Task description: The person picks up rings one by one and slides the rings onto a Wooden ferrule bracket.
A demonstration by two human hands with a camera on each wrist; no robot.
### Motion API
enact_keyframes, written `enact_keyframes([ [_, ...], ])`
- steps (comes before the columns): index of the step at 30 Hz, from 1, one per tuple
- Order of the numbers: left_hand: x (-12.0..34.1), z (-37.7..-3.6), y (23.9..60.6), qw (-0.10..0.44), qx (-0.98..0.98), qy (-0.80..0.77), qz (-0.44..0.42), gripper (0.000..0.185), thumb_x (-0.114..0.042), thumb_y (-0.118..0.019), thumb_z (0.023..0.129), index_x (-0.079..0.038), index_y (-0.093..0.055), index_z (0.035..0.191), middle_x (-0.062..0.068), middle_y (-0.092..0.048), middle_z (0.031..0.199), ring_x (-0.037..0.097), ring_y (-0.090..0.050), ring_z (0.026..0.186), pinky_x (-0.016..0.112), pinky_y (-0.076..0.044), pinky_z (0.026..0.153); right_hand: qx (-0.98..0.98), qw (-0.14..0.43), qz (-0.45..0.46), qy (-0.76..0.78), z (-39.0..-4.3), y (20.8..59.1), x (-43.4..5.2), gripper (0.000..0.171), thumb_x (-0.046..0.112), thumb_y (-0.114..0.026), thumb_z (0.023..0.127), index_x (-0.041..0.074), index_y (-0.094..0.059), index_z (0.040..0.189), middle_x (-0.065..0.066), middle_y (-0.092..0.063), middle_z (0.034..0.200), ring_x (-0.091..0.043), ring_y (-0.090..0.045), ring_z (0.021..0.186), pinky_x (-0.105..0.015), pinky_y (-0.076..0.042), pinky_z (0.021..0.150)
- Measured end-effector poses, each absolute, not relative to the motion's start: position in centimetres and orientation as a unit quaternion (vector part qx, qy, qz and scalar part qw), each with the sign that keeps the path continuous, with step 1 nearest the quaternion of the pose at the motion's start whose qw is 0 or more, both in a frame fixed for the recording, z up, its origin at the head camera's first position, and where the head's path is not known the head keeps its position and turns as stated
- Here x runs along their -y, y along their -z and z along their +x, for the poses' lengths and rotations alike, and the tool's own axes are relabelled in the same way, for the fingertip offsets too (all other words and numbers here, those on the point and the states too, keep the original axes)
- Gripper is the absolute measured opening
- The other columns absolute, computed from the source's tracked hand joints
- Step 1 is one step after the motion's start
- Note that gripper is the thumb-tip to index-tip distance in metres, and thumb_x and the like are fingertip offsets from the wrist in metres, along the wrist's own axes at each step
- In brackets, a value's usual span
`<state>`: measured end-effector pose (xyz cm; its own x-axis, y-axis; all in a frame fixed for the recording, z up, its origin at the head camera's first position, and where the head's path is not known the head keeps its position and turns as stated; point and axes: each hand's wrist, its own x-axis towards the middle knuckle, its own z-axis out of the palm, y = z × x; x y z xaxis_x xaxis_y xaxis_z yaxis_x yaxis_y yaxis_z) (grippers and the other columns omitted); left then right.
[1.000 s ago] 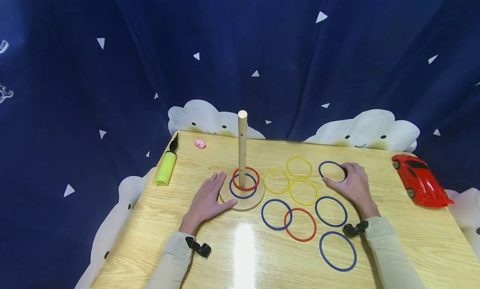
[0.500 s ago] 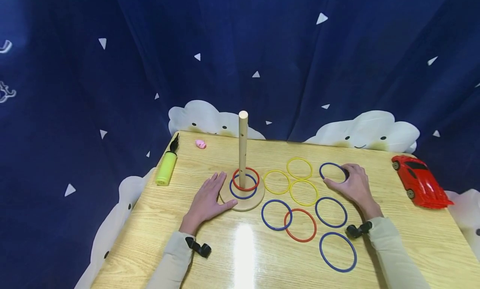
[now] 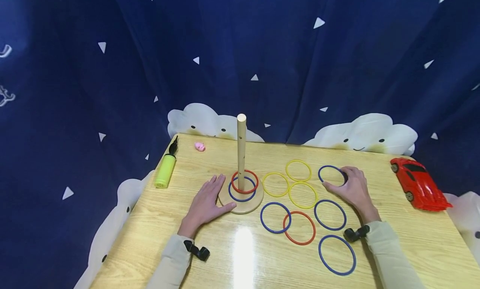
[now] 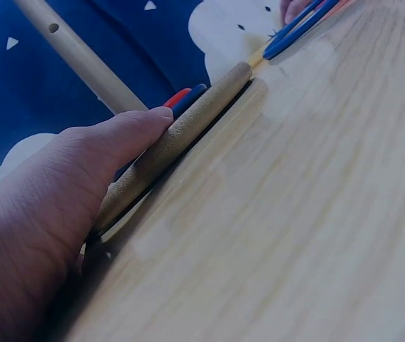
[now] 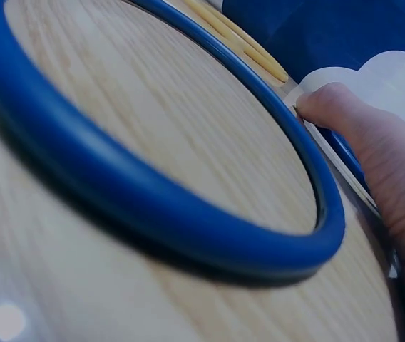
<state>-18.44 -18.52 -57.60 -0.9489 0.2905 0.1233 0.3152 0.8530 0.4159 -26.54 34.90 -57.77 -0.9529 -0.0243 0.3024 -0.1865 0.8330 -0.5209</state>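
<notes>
In the head view, a round wooden base [image 3: 245, 209] carries an upright wooden pole [image 3: 241, 151]. A red ring [image 3: 245, 193] and a blue ring [image 3: 241, 201] lie around its foot. My left hand [image 3: 204, 203] rests against the base's left side, fingers straight and spread; its thumb [image 4: 135, 135] lies on the rim in the left wrist view. Over on the right, my right hand [image 3: 354, 191] pinches the right edge of another blue ring [image 3: 330, 166]. That ring looks low over the table, and whether it touches cannot be told. Its gripped edge is partly hidden by the hand.
Between the hands lie several loose rings, among them a yellow ring [image 3: 276, 173], a red ring [image 3: 300, 212] and a blue ring [image 3: 330, 200]. A yellow-green pump [image 3: 165, 171] and a pink pig [image 3: 200, 147] are at back left, a red toy car [image 3: 420, 182] far right.
The head view has shifted slightly, so everything sits a little lower in it. Both hands and the rings otherwise keep their places; the right hand still pinches the blue ring.
</notes>
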Motion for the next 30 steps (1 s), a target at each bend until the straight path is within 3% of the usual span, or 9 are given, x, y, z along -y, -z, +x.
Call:
enact_keyframes([
  [13,18.6,-18.2,57.7,0.04,0.958,0.234,-0.16,0.11,-0.084,-0.056,0.087,-0.015,-0.026,0.167,0.002,-0.027,0.172,0.023,-0.019,0.16,0.046,-0.018,0.131,0.944,0.139,0.049,-0.294,-26.4,57.8,-34.8,0.093,0.054,-0.093,0.071,-0.009,-0.06,0.132,-0.029,-0.051,0.14,-0.047,-0.041,0.128,-0.063,-0.037,0.099],
  [20,18.5,-18.2,57.6,0.04,0.959,0.229,-0.162,0.11,-0.084,-0.055,0.087,-0.016,-0.025,0.167,0.002,-0.027,0.172,0.022,-0.019,0.16,0.046,-0.018,0.131,0.937,0.128,0.051,-0.32,-26.1,57.1,-34.9,0.086,0.046,-0.093,0.072,-0.01,-0.061,0.129,-0.03,-0.055,0.135,-0.047,-0.044,0.125,-0.06,-0.039,0.1],
  [25,18.4,-18.2,57.5,0.026,0.96,0.231,-0.158,0.11,-0.085,-0.054,0.087,-0.017,-0.024,0.168,0.001,-0.025,0.172,0.02,-0.016,0.161,0.044,-0.016,0.131,0.942,0.109,0.054,-0.312,-25.7,55.5,-34.6,0.087,0.05,-0.091,0.076,-0.008,-0.059,0.132,-0.029,-0.061,0.126,-0.046,-0.05,0.121,-0.06,-0.041,0.1],
  [30,18.6,-18.4,57.6,0.032,0.961,0.228,-0.156,0.11,-0.084,-0.055,0.087,-0.017,-0.024,0.168,0.001,-0.026,0.172,0.02,-0.017,0.161,0.043,-0.015,0.131,0.944,0.126,0.085,-0.291,-25.5,52.5,-33.3,0.09,0.048,-0.092,0.075,-0.01,-0.058,0.134,-0.033,-0.062,0.127,-0.05,-0.052,0.12,-0.065,-0.043,0.1],
])
